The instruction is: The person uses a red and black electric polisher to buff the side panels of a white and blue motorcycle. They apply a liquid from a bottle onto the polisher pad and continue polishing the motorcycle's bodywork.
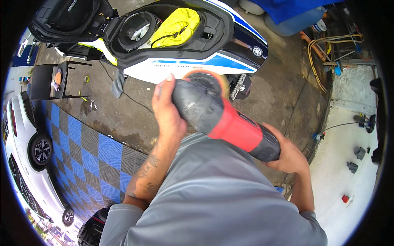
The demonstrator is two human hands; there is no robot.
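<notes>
A red and black rotary polisher (235, 123) spans the space in front of my body. My left hand (169, 107) grips the black head end, thumb pointing up. Around the rear end of the body wraps my right hand (287, 150). The polisher's round pad (226, 84), orange-edged and partly blurred, sits by the lower side panel of a white and blue Yamaha scooter (203, 64); whether it touches the panel cannot be told. The scooter's seat (70, 18) is raised. Inside the storage well lie a bright yellow cloth bag (178, 27) and a dark round container (138, 30).
A black table (44, 81) holding polishing items stands at left, near a grey cloth (118, 84) and a cable on the concrete floor. A white car (30, 150) is parked beyond blue and grey floor tiles (89, 150). Hoses (314, 61) and a white wall (335, 172) flank the right.
</notes>
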